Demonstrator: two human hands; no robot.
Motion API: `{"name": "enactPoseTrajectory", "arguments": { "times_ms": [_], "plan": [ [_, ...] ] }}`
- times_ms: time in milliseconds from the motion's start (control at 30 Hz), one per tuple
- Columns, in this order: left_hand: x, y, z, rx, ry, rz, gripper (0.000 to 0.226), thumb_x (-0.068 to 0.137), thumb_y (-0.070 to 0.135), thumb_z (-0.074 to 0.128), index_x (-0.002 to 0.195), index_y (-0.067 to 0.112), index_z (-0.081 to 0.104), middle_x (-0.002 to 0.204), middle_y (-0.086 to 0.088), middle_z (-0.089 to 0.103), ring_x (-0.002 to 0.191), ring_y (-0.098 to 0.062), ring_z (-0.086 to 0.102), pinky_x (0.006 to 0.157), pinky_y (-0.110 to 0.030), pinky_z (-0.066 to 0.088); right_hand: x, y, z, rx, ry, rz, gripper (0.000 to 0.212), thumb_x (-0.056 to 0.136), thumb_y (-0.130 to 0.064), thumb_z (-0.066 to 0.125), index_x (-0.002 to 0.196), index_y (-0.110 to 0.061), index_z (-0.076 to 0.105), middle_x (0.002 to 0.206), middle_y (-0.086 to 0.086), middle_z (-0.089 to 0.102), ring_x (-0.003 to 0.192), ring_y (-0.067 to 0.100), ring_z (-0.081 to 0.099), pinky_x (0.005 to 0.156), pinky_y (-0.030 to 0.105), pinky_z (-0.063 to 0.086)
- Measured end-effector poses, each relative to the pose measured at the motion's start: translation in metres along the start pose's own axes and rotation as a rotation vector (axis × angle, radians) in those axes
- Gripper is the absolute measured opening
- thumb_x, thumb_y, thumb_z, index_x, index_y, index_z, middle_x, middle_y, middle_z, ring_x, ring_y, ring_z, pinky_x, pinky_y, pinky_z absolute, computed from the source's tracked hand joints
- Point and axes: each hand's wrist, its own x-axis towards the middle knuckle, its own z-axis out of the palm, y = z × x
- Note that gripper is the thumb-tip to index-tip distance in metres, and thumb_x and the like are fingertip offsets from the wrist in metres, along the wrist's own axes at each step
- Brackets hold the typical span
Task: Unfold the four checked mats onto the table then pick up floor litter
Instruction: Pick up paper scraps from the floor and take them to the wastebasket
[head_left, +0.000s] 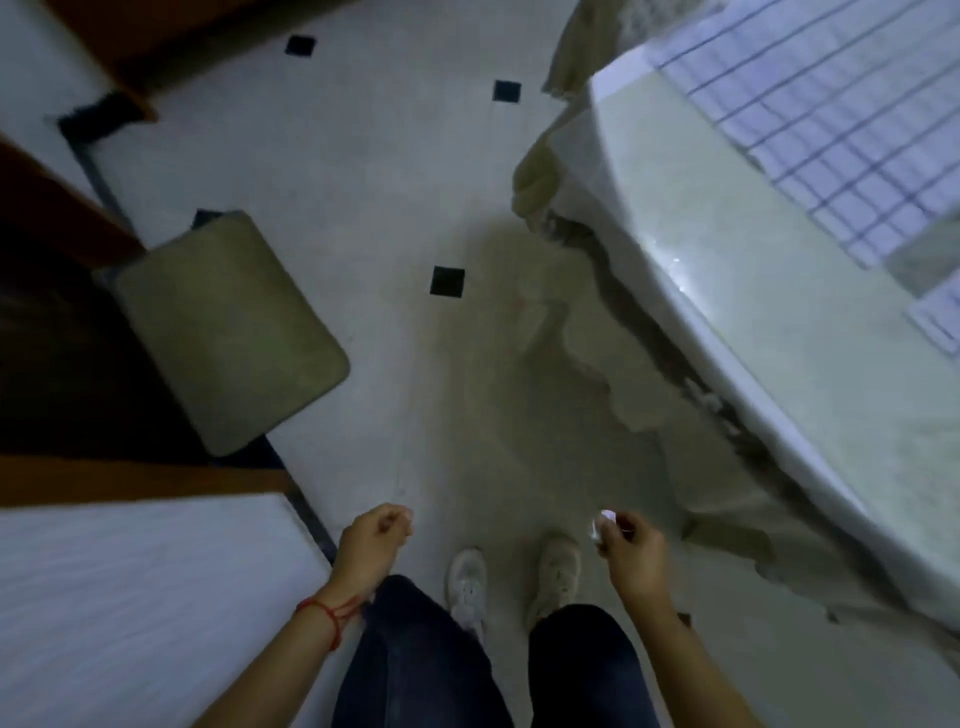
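- Head view: the person stands on a pale tiled floor (363, 171) with small black inset squares, both forearms reaching forward and down over dark trousers and white shoes (467, 582).
- The left hand (375, 538) hangs low near the left thigh, wrist slightly bent, fingers curled into a loose fist; its grip is clenched, and nothing shows inside it. A red string circles that wrist.
- The right hand (631, 545) is held out at the same height, fingers pinched together; its grip is grasping a small white scrap of litter (602, 525) at the fingertips, above the floor.
- At the right the bench (727, 322), draped in a pale cloth, carries a checked mat (841, 114) lying flat; a second mat's edge (935, 322) lies nearby.
- At the left a cushioned chair seat (228, 327) stands by dark wood furniture.
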Motion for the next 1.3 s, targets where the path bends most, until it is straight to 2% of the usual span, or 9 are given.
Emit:
{"name": "enactPoseTrajectory", "arguments": {
  "times_ms": [133,333,400,567,833,1000,1133,1233,1300],
  "plan": [
    [-0.019,0.021,0.003,0.156,-0.076,0.069,0.014,0.092,0.011,0.049,0.087,0.017,0.061,0.083,-0.004,0.063,0.083,-0.023,0.058,0.086,-0.033,0.047,-0.032,0.006,-0.061,0.188,0.177,0.084,0.027,0.086,0.000,0.055,0.066,-0.018,0.059,0.055,-0.005,0.061,0.061,0.016,0.055,0.058,0.019,0.049],
    [-0.041,0.058,0.057,0.347,-0.206,0.180,0.027,0.092,0.014,0.048,0.069,0.021,0.058,0.076,-0.002,0.061,0.076,-0.020,0.055,0.068,-0.026,0.043,-0.090,0.058,-0.141,0.286,0.392,0.173,0.018,0.084,-0.003,0.056,0.080,0.014,0.059,0.074,0.029,0.062,0.061,0.014,0.054,0.049,0.010,0.040],
    [-0.055,0.069,0.086,0.409,-0.247,0.221,0.029,0.092,0.016,0.048,0.065,0.022,0.056,0.077,-0.007,0.061,0.079,-0.024,0.056,0.071,-0.029,0.042,-0.112,0.086,-0.165,0.335,0.461,0.219,0.018,0.084,-0.001,0.055,0.085,0.017,0.058,0.068,0.022,0.059,0.068,0.021,0.054,0.054,0.010,0.043],
    [-0.113,0.079,0.178,0.529,-0.364,0.329,0.030,0.093,0.020,0.048,0.063,0.022,0.050,0.074,-0.004,0.057,0.077,-0.021,0.054,0.066,-0.026,0.041,-0.169,0.177,-0.225,0.412,0.600,0.353,0.008,0.084,-0.008,0.059,0.086,-0.008,0.067,0.077,0.013,0.066,0.082,0.036,0.065,0.085,0.052,0.052],
    [-0.249,0.034,0.346,0.716,-0.608,0.468,0.025,0.093,0.012,0.047,0.070,0.017,0.055,0.071,0.000,0.056,0.072,-0.018,0.054,0.061,-0.021,0.041,-0.278,0.305,-0.338,0.515,0.830,0.454,0.018,0.083,-0.002,0.057,0.070,-0.013,0.059,0.072,0.017,0.063,0.069,0.031,0.060,0.064,0.030,0.051],
    [-0.313,0.013,0.434,0.888,-0.754,0.562,0.022,0.093,0.013,0.048,0.073,0.011,0.057,0.071,-0.001,0.057,0.069,-0.015,0.053,0.061,-0.023,0.041,-0.329,0.377,-0.382,0.567,0.969,0.557,0.011,0.085,-0.005,0.059,0.090,0.001,0.067,0.087,0.022,0.069,0.080,0.035,0.065,0.078,0.041,0.053],
    [-0.320,0.015,0.493,0.963,-0.764,0.563,0.026,0.092,0.016,0.050,0.068,0.009,0.058,0.071,-0.008,0.059,0.071,-0.023,0.055,0.066,-0.030,0.040,-0.331,0.405,-0.413,0.656,1.023,0.604,0.011,0.084,-0.003,0.060,0.091,0.004,0.066,0.084,0.021,0.068,0.078,0.036,0.065,0.073,0.038,0.056],
    [-0.317,0.025,0.542,0.990,-0.739,0.549,0.030,0.092,0.017,0.050,0.062,0.013,0.058,0.068,-0.009,0.060,0.070,-0.023,0.055,0.067,-0.030,0.040,-0.317,0.417,-0.452,0.703,1.019,0.609,0.008,0.085,-0.002,0.059,0.089,0.000,0.066,0.083,0.016,0.065,0.073,0.030,0.061,0.055,0.012,0.052],
    [-0.316,0.035,0.580,0.993,-0.737,0.533,0.032,0.092,0.018,0.050,0.062,0.012,0.058,0.068,-0.010,0.060,0.069,-0.023,0.054,0.067,-0.030,0.040,-0.300,0.428,-0.487,0.697,1.033,0.613,0.007,0.085,-0.003,0.059,0.085,-0.006,0.065,0.084,0.018,0.067,0.072,0.029,0.061,0.057,0.016,0.052]
  ]
}}
